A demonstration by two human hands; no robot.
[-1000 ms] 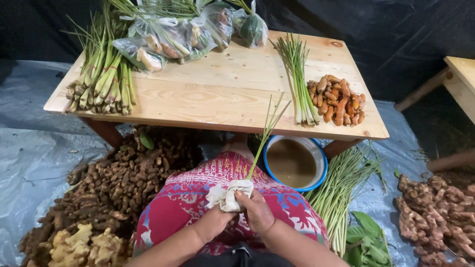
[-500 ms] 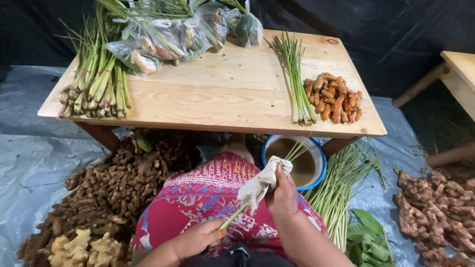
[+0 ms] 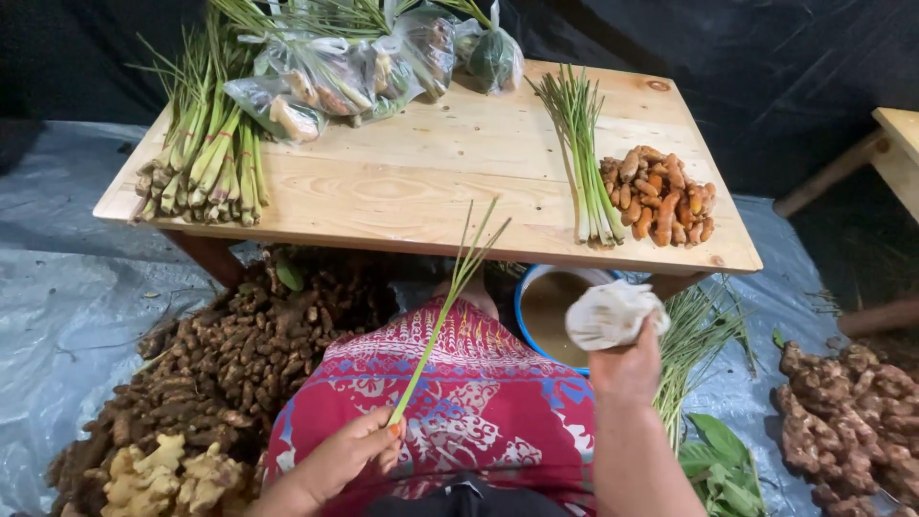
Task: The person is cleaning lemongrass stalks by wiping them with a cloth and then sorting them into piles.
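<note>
My left hand pinches the lower end of a thin green lemongrass stalk, which slants up toward the table edge. My right hand grips a bunched white cloth and holds it over a blue-rimmed bowl of brown water that sits under the table's front edge. A red patterned cloth covers my lap below both hands.
A low wooden table carries a lemongrass bundle, bagged produce, cleaned thin stalks and orange turmeric. Brown roots and pale ginger lie left; more stalks and ginger lie right.
My right hand slid the cloth up off the stalk and carried it right, over the bowl. My left hand keeps the stalk, now bare and slanting upward.
</note>
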